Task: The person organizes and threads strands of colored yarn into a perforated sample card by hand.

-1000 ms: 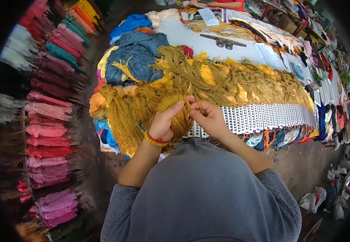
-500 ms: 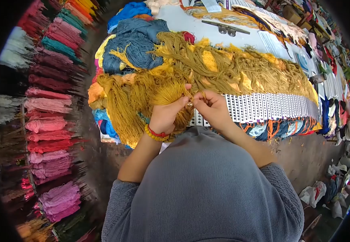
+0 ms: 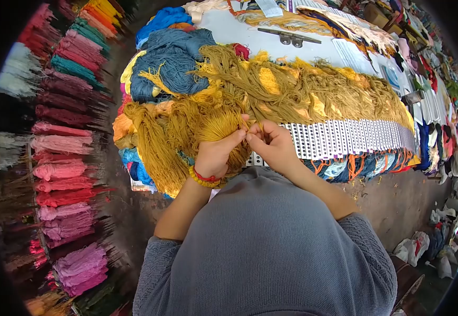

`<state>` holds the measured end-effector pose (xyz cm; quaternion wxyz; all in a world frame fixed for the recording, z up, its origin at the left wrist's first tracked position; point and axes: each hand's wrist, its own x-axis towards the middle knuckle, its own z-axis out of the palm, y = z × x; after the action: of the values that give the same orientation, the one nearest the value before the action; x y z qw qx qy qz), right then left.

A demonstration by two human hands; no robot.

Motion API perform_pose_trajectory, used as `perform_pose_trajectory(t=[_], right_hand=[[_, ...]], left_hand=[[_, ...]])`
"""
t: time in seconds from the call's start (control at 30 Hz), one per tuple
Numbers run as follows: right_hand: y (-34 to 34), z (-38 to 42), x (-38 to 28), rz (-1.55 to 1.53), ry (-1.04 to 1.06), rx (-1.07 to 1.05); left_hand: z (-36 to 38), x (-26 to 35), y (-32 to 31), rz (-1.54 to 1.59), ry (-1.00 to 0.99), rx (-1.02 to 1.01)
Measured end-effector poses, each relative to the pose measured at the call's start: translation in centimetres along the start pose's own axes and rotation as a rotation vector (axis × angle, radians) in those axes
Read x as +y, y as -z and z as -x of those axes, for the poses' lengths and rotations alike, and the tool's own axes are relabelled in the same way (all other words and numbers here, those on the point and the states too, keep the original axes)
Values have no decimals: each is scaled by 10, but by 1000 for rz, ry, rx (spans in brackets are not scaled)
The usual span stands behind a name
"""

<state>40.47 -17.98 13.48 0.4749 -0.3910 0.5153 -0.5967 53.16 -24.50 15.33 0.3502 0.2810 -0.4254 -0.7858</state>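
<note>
My left hand [image 3: 218,155], with red and yellow beads at the wrist, is closed round a mustard-yellow yarn bundle [image 3: 219,125] whose strands fan over the fingers. Close against its thumb, my right hand [image 3: 274,146] has thumb and forefinger pinched on a thin strand of yarn at the bundle's right side. The pinch point itself is small and partly covered by the fingers. Beneath and around both hands lie loose mustard yarn skeins [image 3: 155,142]. Right of my right hand runs a row of white cards with black holes [image 3: 345,138], with olive-gold yarn [image 3: 339,95] lying across them.
Blue-grey yarn [image 3: 173,68] is heaped at the table's back left. A metal clip [image 3: 289,38] lies on the white tabletop [image 3: 234,29]. Pink and red skeins [image 3: 63,168] hang on a rack to the left. Plastic bags [image 3: 413,247] sit at the lower right.
The view has shifted slightly. My right fingers have come a little closer to my left thumb. The left hand keeps its hold on the yarn bundle.
</note>
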Motion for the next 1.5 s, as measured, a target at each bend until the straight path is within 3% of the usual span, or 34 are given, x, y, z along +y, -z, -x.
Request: perform_pose_trajectory(t=[0.17, 0.23, 0.3, 0.37, 0.43, 0.67, 0.73, 0.77, 0.87, 0.9, 0.97, 1.0, 1.1, 1.13, 1.2, 1.43, 1.5], right_hand=[[3, 0, 5, 10, 4, 19], [2, 2, 2, -117, -21, 51], [0, 3, -8, -189, -64, 50], [0, 4, -16, -261, -106, 50], [3, 4, -20, -431, -237, -16], [16, 2, -12, -289, -307, -224], [25, 2, -16, -784, -340, -508], [23, 3, -18, -947, -306, -472], [28, 1, -20, -1065, -263, -308], [29, -1, -21, -1065, -262, -308], [31, -1, -22, -550, -219, -196], [27, -1, -18, -551, -219, -194], [6, 1, -10, -216, 19, -10], [6, 2, -13, -217, 18, -8], [6, 4, -15, 125, -91, -20], [9, 2, 7, -77, -47, -43], [10, 3, 7, -70, -39, -46]], left_hand=[[-2, -3, 5, 15, -12, -28], [-3, -1, 7, 36, -7, -44], [-2, 3, 9, 132, 123, -84], [-3, 5, 8, 124, 129, -87], [-3, 4, 9, 116, 135, -90], [-4, 4, 3, 41, 142, -110], [-4, 1, 5, 32, 138, -125], [-3, -1, 8, 120, 178, -154], [-3, 0, 7, 223, 200, -170], [-3, 1, 6, 236, 188, -161], [-4, 0, 3, 261, 177, -176], [-4, 0, 2, 285, 166, -190], [0, 3, -10, 270, 189, -143], [1, 2, -12, 270, 191, -143], [2, 1, -14, 215, 199, -124], [2, -1, -9, 277, 167, -85], [2, -4, -8, 33, 38, -29]])
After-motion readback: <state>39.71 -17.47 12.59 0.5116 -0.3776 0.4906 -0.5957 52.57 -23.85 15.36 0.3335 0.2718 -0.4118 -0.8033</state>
